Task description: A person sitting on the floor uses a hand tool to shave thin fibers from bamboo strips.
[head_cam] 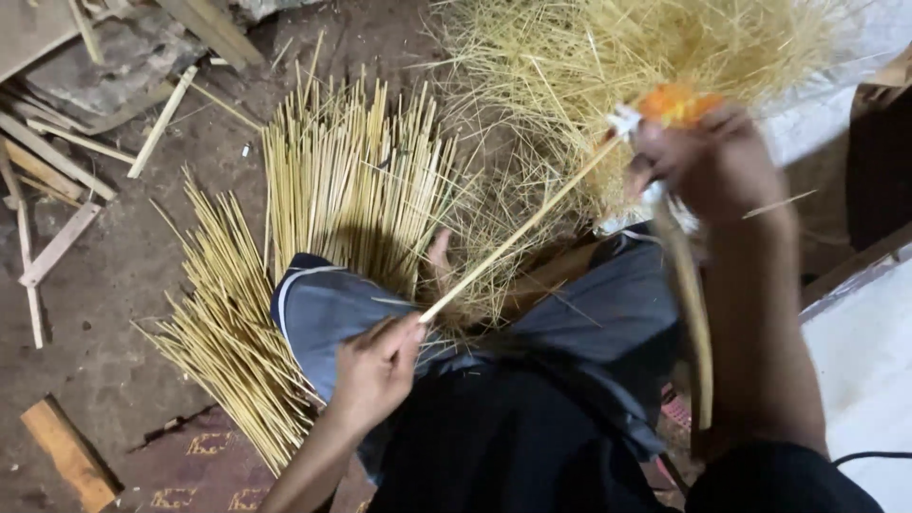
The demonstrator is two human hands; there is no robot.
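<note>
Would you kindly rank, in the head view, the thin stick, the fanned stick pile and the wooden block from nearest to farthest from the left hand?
1. Thin stick: pinched in the left hand.
2. Fanned stick pile: on the floor ahead, beyond the knee.
3. Wooden block: far left, bottom corner.

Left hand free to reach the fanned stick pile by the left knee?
Probably not as is: the left hand already pinches one end of a thin stick. The stick pile lies close and unobstructed.

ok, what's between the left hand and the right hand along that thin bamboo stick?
Head view: only the thin pale bamboo stick spans from left hand to right hand. Beneath it lie the grey-shorts knees and loose straw-coloured shavings.
</note>
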